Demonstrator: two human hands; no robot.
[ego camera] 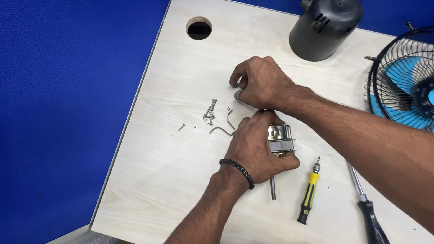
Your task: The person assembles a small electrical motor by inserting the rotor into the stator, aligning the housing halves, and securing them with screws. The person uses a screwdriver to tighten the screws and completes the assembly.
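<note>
Head view of a light wooden desk [177, 161] set against blue partition walls [32, 118]. The left hand [256, 147], with a dark braided bracelet [237, 171] at the wrist, is closed around a metal fan motor core [280, 139] near the middle of the desk; the motor's shaft [272, 187] sticks out below the hand, toward the near edge. The right hand [262, 83] lies just beyond the left, its fingers curled and pinching a small metal part [237, 96] at the fingertips; what the part is cannot be told. Left of the hands lie loose screws [209, 113] and a bent metal bracket [223, 128]. Near the front edge, right of the shaft, lie a yellow-and-black screwdriver [308, 194] and, further right, a black-handled screwdriver [370, 213]. A black motor housing [325, 22] rests at the far side of the desk, and a fan with blue blades behind a black wire guard [431, 94] lies at the right edge. A round cable hole [198, 28] opens in the far corner.
</note>
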